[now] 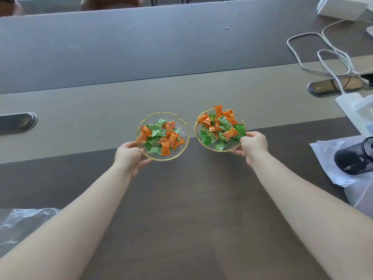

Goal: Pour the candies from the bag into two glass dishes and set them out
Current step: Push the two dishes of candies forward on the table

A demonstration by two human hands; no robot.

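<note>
Two clear glass dishes with gold scalloped rims sit side by side near the table's middle, both arms stretched out to them. The left dish (182, 126) holds orange and green wrapped candies (161, 137); my left hand (129, 155) grips its near-left rim. The right dish (196, 131) is heaped with the same candies (221, 126), and my right hand (253, 145) grips its near-right rim. A crumpled clear plastic bag (22, 223) lies at the table's near-left edge, partly behind my left forearm.
White cables (323, 55) and a white power strip (351, 106) lie at the far right. Papers (327, 158) with a black mesh object (357, 158) are at the right. Cable ports are set into the table at left (17, 123) and right (331, 87).
</note>
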